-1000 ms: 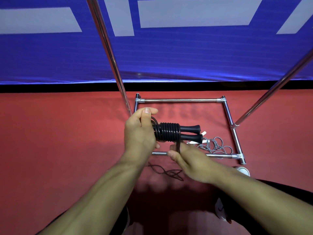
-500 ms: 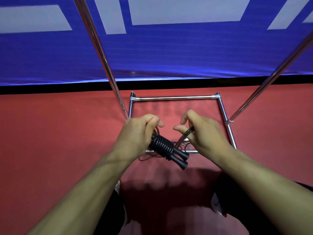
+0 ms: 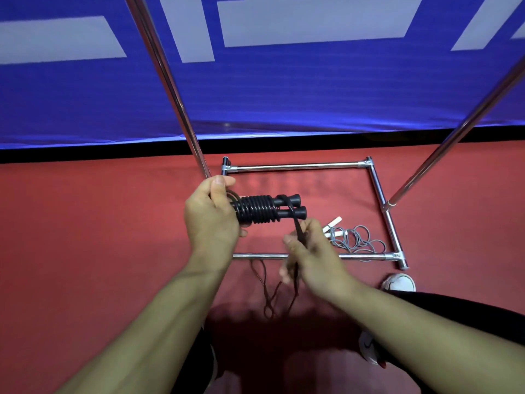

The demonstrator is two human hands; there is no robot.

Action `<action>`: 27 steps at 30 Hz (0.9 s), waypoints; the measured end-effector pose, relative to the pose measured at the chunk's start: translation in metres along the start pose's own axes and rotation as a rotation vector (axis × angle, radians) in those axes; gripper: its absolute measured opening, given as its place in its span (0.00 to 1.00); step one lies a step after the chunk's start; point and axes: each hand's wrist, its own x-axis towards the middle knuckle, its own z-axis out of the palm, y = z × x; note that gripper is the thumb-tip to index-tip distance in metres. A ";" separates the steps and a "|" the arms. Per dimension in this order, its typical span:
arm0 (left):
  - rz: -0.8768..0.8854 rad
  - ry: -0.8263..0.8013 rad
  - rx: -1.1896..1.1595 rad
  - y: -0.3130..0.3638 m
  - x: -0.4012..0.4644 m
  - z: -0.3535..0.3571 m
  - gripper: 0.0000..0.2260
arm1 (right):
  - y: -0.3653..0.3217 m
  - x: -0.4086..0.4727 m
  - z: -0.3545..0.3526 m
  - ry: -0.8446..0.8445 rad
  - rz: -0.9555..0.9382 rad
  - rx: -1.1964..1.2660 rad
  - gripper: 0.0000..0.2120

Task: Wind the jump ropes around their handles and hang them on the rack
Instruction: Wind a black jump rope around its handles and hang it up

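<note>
The left hand (image 3: 211,220) wraps its grip around one end of the two black handles (image 3: 287,207), fingers curled tight, thumb on top. The handles lie side by side, pointing toward 3 o'clock, with the black jump rope (image 3: 257,209) wound round them in a thick stack of coils. The bundle is held in the air above the red floor (image 3: 85,237), over the rectangle of the rack's base.

The right hand (image 3: 309,253), at 5 o'clock from the bundle, pinches the loose length of the same rope in a closed grip. The rope runs taut from the handles' flared ends down into those fingers, and below the hand its free tail trails in loops on the floor toward 6 o'clock.

A second, grey jump rope (image 3: 356,237) with white handles (image 3: 332,225) lies in a loose tangle on the floor inside the base, at 3 o'clock from the right hand. The chrome rack (image 3: 295,166) stands around it, its two uprights rising toward 11 and 1 o'clock before a blue banner (image 3: 284,89). A white shoe (image 3: 399,282) shows near the base's near right corner.
</note>
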 end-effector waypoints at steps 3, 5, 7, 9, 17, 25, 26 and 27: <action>-0.016 -0.008 -0.018 -0.001 -0.001 0.000 0.13 | 0.006 0.002 0.001 -0.070 -0.127 -0.316 0.06; -0.038 -0.011 -0.037 -0.002 0.000 -0.002 0.13 | 0.006 -0.001 -0.001 -0.105 -0.256 -0.529 0.09; -0.051 -0.019 -0.045 -0.002 0.001 -0.006 0.13 | 0.005 -0.002 -0.002 -0.189 -0.363 -0.655 0.10; -0.036 -0.058 -0.036 -0.001 0.002 -0.009 0.14 | 0.003 0.000 -0.006 -0.279 -0.445 -0.770 0.12; 0.167 -0.472 0.252 -0.009 0.004 -0.024 0.14 | -0.015 0.033 -0.050 -0.068 -0.547 -0.896 0.13; 0.232 -0.096 0.348 -0.015 0.014 -0.022 0.14 | -0.045 0.017 -0.047 0.077 -0.744 -0.855 0.11; 0.213 -0.041 0.315 -0.014 0.016 -0.022 0.14 | -0.041 0.012 -0.040 0.059 -0.720 -0.860 0.14; 0.196 0.004 0.282 -0.013 0.017 -0.021 0.14 | -0.035 0.008 -0.034 0.046 -0.681 -0.855 0.16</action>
